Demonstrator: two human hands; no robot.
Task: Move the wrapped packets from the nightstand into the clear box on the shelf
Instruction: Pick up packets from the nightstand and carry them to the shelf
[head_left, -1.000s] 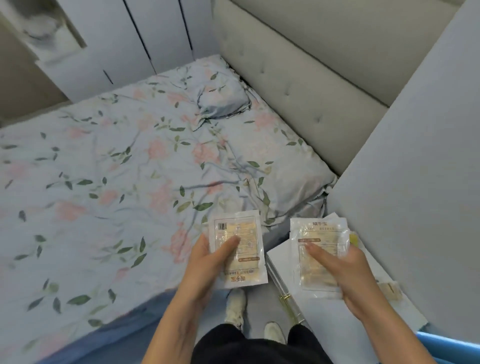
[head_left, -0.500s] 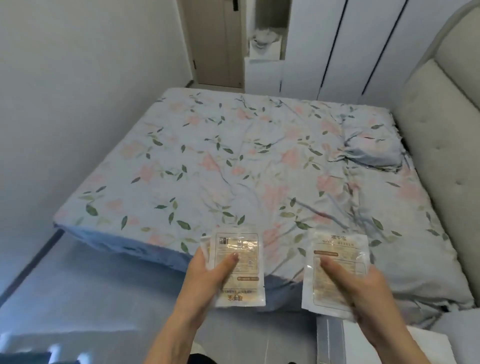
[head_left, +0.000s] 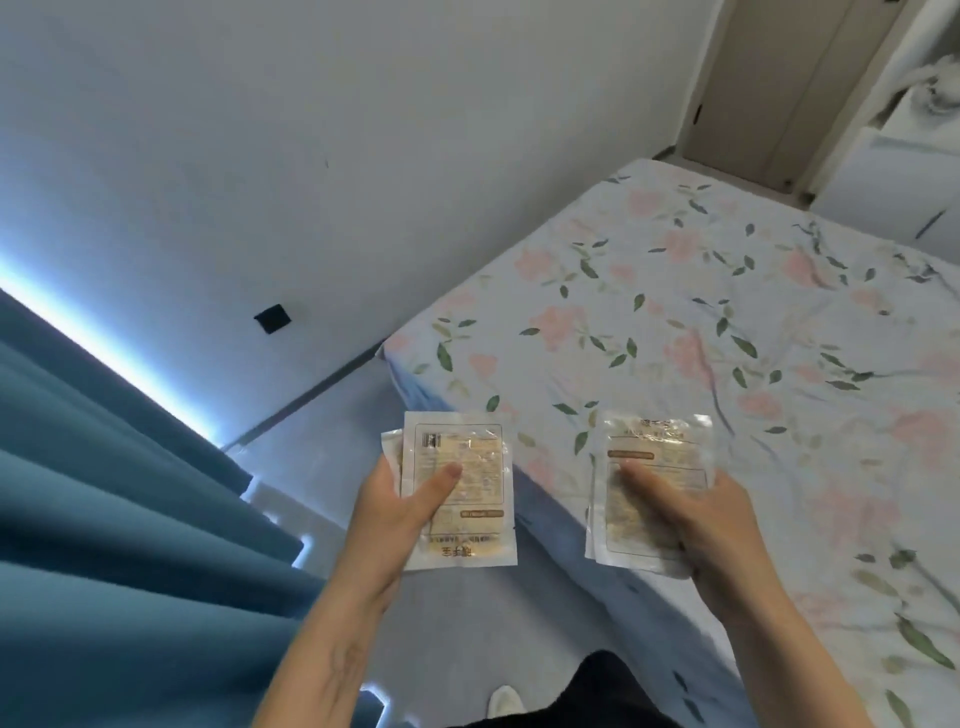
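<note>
Both hands are holding wrapped packets out in front of the body, over the floor by the bed corner. Left hand (head_left: 402, 512) is gripping the left packets (head_left: 467, 499), thumb pressing on the front, fingers curled behind; a 2nd packet edge is peeking out behind the front one, so prob 2 in that hand. Right hand (head_left: 696, 525) is gripping the right packets (head_left: 649, 467), thumb lying across the clear wrapper, fingers wrapping round the right edge; looks like a stack too, count unclear. The two bunches are well apart, not touching. Packets are clear/white w/ printed labels, tan contents inside. Clear box, shelf and nightstand aren't showing in this view, so no container contents to tell. Around: bed (head_left: 727, 338) w/ floral sheet is filling the right side, its corner sitting just behind the packets; blue curtain (head_left: 104, 493) is hanging at left w/ a bright light strip along its edge; white wall (head_left: 363, 156) w/ a small dark square plate (head_left: 271, 317); door (head_left: 779, 88) at top right. Shoe tip (head_left: 505, 699) is showing at the bottom.
</note>
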